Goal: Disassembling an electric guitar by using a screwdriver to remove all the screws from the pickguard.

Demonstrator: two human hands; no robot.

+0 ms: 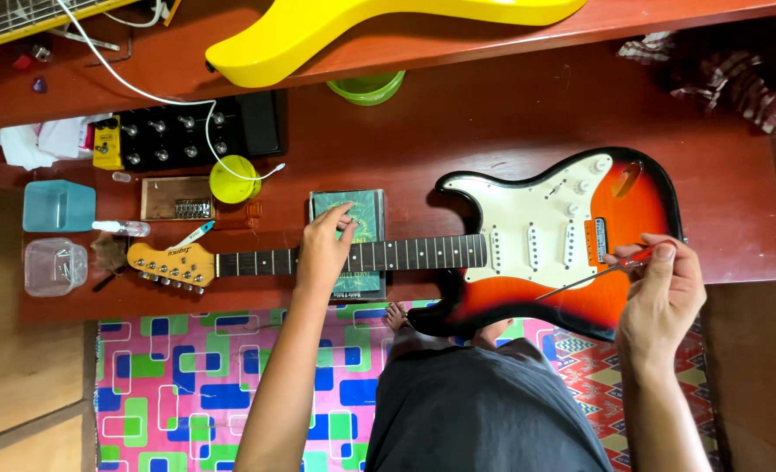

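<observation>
Overhead head-camera view of a dark red wooden table (493, 114) with a sunburst electric guitar (563, 236) lying flat across it, body at 3 o'clock, headstock (171, 264) at 9 o'clock.

Left hand (325, 247), near centre, rests palm-down over the guitar neck (405, 253), fingers spread and pressing lightly; it steadies the neck and grips nothing. Under the neck at that spot sits a green book (353, 218), propping it.

Right hand (663, 293), at 4 o'clock, pinches the red handle of a thin screwdriver (598, 273). Its shaft slants down and left across the lower body, just below the bridge. Whether the tip touches the guitar cannot be told.

To do this well, judging from the frame: keep the neck pinned so the body cannot slide, and seat the tip squarely before turning, since a slip would scratch the glossy finish.

Containers sit at 9 o'clock. A clear plastic tub (54, 267) holds small metal parts, probably screws. Above it a teal plastic tub (58, 206) has contents too unclear to name. A small shallow wooden tray (176, 198) holds a metal bridge piece. A green bowl (366, 87) at 12 o'clock is half hidden under a yellow guitar body (318, 35).

A black pedal board (187, 131) lies at 10 o'clock.
</observation>
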